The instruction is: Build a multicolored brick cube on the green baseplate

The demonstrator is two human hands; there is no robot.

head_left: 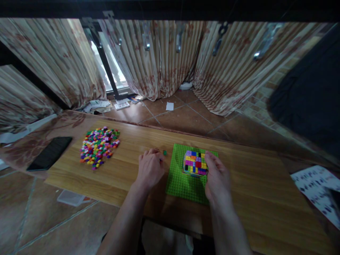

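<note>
1. The right hand [219,175] is at the right side of a block of coloured bricks [195,163]. Its fingers touch this edge, but I cannot tell if they grip it firmly.
2. The left hand [151,166] is low over the table, with the fingers bent inward. I cannot tell whether something is held under them.
3. A small green brick [165,152] lies on the wood just beside the fingers of the left hand, between this hand and the green baseplate [175,184].
4. The block stands on the baseplate, toward its right part. Its top is a mosaic of red, yellow, blue, purple, orange and other colours.
5. Farther to the left, a loose pile of small bricks [99,145] is spread on the wooden table [260,198], well apart from the baseplate.
6. Beyond the pile, at the left, lies a flat black device [49,154].
7. Behind the table there is a brown tiled floor [135,115] with a white paper [170,106], and then long striped curtains [164,67].
</note>
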